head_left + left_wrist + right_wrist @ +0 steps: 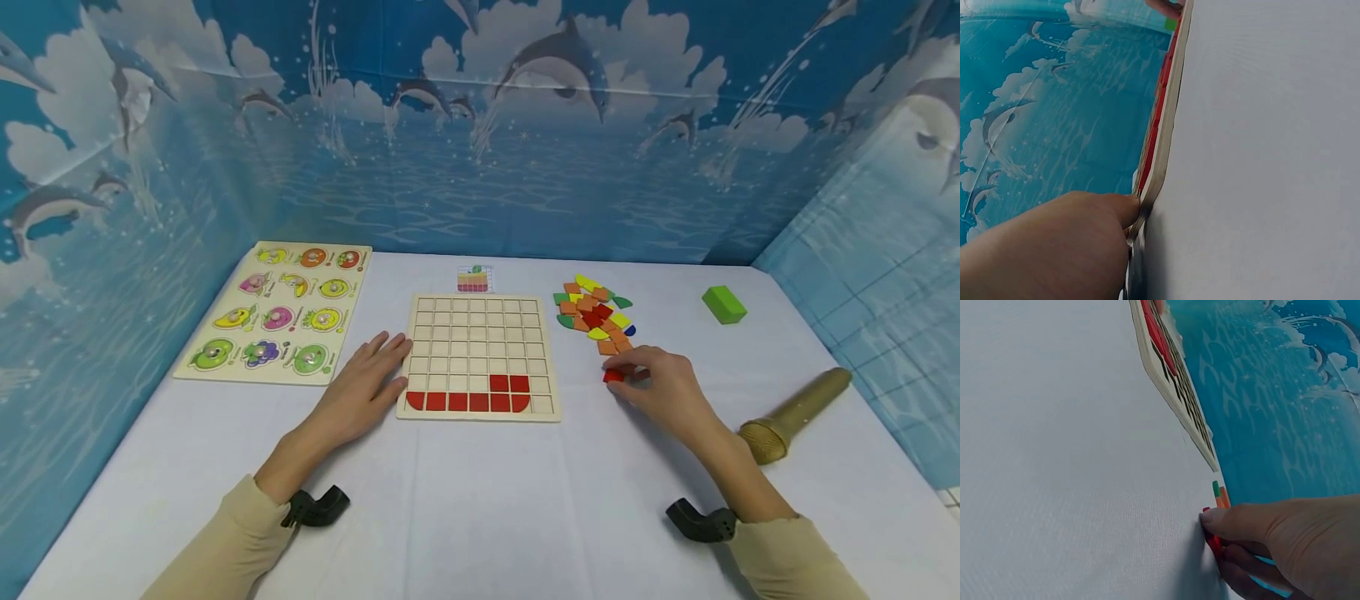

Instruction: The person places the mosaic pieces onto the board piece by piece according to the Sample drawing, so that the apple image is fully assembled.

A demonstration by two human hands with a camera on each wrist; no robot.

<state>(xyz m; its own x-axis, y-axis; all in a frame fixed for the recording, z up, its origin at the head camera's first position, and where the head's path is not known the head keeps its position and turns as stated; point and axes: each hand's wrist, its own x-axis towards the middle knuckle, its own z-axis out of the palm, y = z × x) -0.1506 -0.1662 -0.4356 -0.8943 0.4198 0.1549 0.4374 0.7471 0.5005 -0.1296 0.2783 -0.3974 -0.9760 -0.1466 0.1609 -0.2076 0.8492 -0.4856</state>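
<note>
- Now my right hand point(660, 385) pinches a red tile point(613, 377) — just below the tile pile point(594, 317).
- My left hand point(367, 385) lies flat and relaxed, fingers touching the grid board point(480, 354) edge.

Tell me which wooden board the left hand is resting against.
The grid board with red tiles along its bottom rows; the left hand touches its left edge. The fruit puzzle board lies untouched farther left.

Both forearms reach forward over the worktop, hands low and well apart.

The left hand point(365, 385) lies palm down with its fingers point(392, 346) straight and slightly spread, the fingertips pressed against a board's edge. The right hand point(660, 387) arches over the surface, knuckles raised, its fingers point(1222, 520) curled and pinching a small red piece point(613, 377) at the tips. Beige sleeves cover both forearms, and a black mount sits at each wrist.
</note>
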